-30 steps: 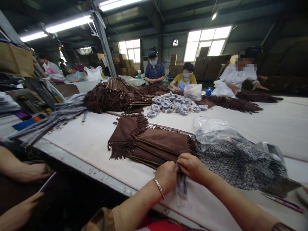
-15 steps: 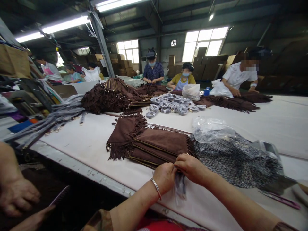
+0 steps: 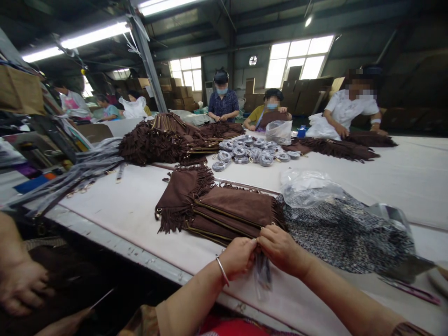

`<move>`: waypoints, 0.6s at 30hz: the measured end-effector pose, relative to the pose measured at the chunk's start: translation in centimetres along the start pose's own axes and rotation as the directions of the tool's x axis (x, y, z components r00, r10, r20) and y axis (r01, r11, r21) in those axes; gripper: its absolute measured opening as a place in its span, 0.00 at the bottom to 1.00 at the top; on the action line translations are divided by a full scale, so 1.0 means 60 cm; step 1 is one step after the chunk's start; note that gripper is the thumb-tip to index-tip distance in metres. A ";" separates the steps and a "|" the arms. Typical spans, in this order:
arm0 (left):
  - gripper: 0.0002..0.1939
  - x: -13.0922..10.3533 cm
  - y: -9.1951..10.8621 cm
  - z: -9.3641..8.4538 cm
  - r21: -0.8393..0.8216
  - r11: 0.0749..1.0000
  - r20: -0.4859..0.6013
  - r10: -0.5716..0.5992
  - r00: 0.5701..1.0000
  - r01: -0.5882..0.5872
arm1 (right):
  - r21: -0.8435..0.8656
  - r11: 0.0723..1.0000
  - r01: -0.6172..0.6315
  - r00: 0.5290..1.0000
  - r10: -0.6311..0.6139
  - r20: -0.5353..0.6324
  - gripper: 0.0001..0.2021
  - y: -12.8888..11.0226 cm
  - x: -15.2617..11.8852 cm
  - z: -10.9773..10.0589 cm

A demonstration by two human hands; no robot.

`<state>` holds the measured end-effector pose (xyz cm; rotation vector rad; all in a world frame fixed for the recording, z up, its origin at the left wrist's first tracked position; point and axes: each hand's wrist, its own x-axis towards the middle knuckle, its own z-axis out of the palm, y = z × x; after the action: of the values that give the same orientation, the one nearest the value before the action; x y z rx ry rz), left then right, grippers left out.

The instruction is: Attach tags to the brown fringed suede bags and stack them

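Side by side at the table's front, my left hand (image 3: 240,255), with a silver bangle at the wrist, and my right hand (image 3: 283,249) are closed in a pinch, fingertips touching. Between them hangs a plastic-wrapped strap (image 3: 263,275), its upper end hidden by my fingers. Just beyond lies a stack of brown fringed bags (image 3: 234,205) with brass zippers, its near right corner close to my right fingers. A black-and-white patterned cloth (image 3: 343,233) spreads to the right of the stack, partly under a clear plastic bag (image 3: 308,186).
Coiled wrapped straps (image 3: 245,151) and a heap of brown fringed pieces (image 3: 150,142) lie farther back. Long wrapped straps (image 3: 87,163) trail at left. Pink-handled scissors (image 3: 413,291) rest at right. Another person's hand (image 3: 24,284) is at lower left; several co-workers sit or stand across the table.
My hands have shifted slightly, still pinched together over the strap. At lower left, the other person's hands moved a little. Across the table, one co-worker has raised a brown piece.
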<state>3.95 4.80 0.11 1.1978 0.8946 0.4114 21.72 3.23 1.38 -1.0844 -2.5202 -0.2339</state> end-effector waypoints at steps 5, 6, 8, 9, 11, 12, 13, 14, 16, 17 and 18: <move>0.20 -0.002 0.004 0.001 -0.403 0.886 0.146 -0.184 0.972 0.228 | 0.008 1.000 0.001 0.999 0.000 -0.051 0.13 -0.003 -0.015 0.011; 0.19 -0.001 0.004 0.000 -0.433 0.869 0.146 -0.196 0.970 0.241 | 0.020 1.000 0.007 0.999 -0.006 -0.047 0.13 -0.004 -0.019 0.011; 0.16 0.002 0.006 0.001 -0.465 0.849 0.114 -0.222 0.968 0.250 | 0.041 0.999 0.012 0.999 -0.011 -0.032 0.12 -0.008 -0.026 0.009; 0.15 0.003 0.006 0.001 -0.463 0.850 0.084 -0.240 0.967 0.251 | 0.043 0.999 0.008 1.000 -0.007 -0.022 0.12 -0.011 -0.030 0.006; 0.13 0.005 0.006 0.004 -0.431 0.867 0.018 -0.270 0.963 0.251 | 0.027 1.000 -0.012 1.000 0.012 -0.009 0.12 -0.019 -0.038 0.000; 0.12 0.005 0.005 0.006 -0.411 0.877 -0.013 -0.279 0.960 0.249 | 0.016 0.999 -0.029 1.000 0.029 -0.009 0.13 -0.024 -0.044 -0.004; 0.12 0.004 0.004 0.008 -0.391 0.888 -0.037 -0.278 0.960 0.242 | 0.007 0.999 -0.052 0.998 0.053 -0.017 0.14 -0.029 -0.051 -0.008; 0.12 0.004 0.003 0.010 -0.367 0.901 -0.060 -0.269 0.961 0.229 | 0.003 0.996 -0.084 0.996 0.084 -0.034 0.15 -0.032 -0.060 -0.013; 0.11 0.002 -0.002 0.013 -0.301 0.933 -0.107 -0.237 0.966 0.195 | 0.005 0.987 -0.162 0.984 0.162 -0.080 0.15 -0.034 -0.084 -0.028; 0.11 0.001 -0.005 0.014 -0.261 0.949 -0.134 -0.217 0.967 0.176 | 0.008 0.978 -0.207 0.972 0.206 -0.111 0.15 -0.032 -0.100 -0.039; 0.11 0.002 -0.009 0.015 -0.221 0.963 -0.163 -0.195 0.967 0.157 | 0.007 0.968 -0.252 0.957 0.250 -0.147 0.15 -0.026 -0.118 -0.052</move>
<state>4.62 4.14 -0.33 0.8911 1.0818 0.4633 25.92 -3.46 1.33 -1.3265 -2.2279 -0.2481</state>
